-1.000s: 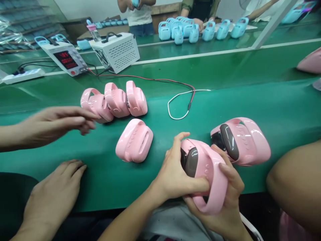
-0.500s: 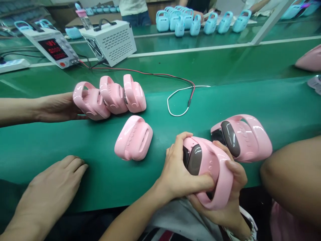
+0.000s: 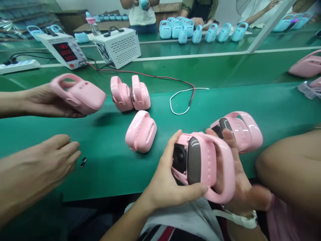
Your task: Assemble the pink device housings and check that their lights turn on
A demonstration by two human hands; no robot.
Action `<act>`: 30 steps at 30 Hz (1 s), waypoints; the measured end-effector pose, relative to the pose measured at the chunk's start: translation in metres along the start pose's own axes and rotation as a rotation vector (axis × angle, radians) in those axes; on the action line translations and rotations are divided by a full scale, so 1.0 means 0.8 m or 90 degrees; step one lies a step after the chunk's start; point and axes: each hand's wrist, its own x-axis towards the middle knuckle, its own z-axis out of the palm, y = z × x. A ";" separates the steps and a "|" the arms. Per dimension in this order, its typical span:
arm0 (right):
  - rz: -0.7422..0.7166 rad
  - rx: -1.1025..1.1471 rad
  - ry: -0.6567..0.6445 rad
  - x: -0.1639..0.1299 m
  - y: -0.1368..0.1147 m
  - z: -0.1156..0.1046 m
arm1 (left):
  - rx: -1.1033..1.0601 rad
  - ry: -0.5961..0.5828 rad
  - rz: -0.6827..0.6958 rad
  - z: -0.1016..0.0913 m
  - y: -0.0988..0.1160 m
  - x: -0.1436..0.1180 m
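My left hand grips a pink portable speaker by its left side, thumb along the lower edge. Its round black driver and dark oval panel face up, and its handle loop points right. Behind the handle, my right hand has its fingers and thumb spread; whether the palm touches the speaker is hidden. A second pink speaker with a dark panel lies just beyond that hand. Another pink speaker rests on the green mat to the left.
At left, a co-worker's hand holds a pink speaker; their other hand is beside small black pieces. Two pink speakers stand farther back. A wire loop runs from a power supply. Someone's bare limb is at right.
My right hand has loosened from the speaker and spread its fingers. The speaker has turned, showing more of its driver. The co-worker has lifted one pink speaker away leftward from the row.
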 end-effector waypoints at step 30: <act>0.164 0.315 -0.065 -0.038 -0.016 0.036 | 0.031 0.082 -0.036 0.000 0.008 -0.061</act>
